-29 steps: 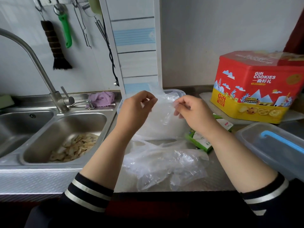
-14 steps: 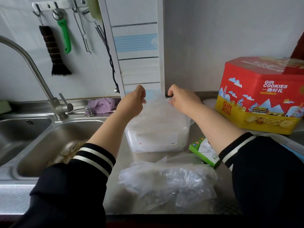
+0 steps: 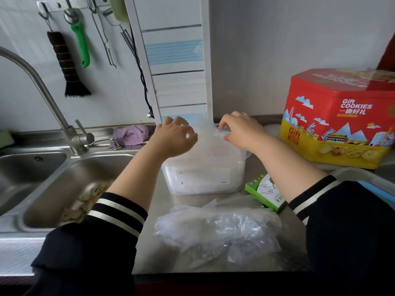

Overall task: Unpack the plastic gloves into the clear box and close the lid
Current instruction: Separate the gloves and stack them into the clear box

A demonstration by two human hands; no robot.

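Left hand [image 3: 175, 138] over the far left rim of the clear box [image 3: 203, 178], fingers curled down onto the thin plastic there; looks like a light pinch, but the fingertips are hidden behind the knuckles, so cannot tell for sure. Right hand [image 3: 239, 131] at the far right rim of the box, thumb and fingers pinching the edge of the same sheet. Plastic gloves [image 3: 205, 146], a whitish stack, fill the top of the box and stand above its rim; a flap hangs over the box's right edge.

Just in front of the box: loose crumpled plastic bag [image 3: 215, 233] on the counter. Right of the box, touching or nearly so: green carton [image 3: 265, 192]. Farther right of the box: another clear container with a blue strip, only partly in frame; I cannot tell if it is the lid. Behind that: red cookie tin [image 3: 339, 116]. Left of the box: sink [image 3: 64, 184] with scraps in it.

Risks, judged:
- Film overhanging the rim gets trapped when the lid goes on, so it won't seat.
- Stack is slippery and springy; letting go may let it puff back up or slide out.
- Pushing hard on one side could skid the light box on the steel counter toward the sink.
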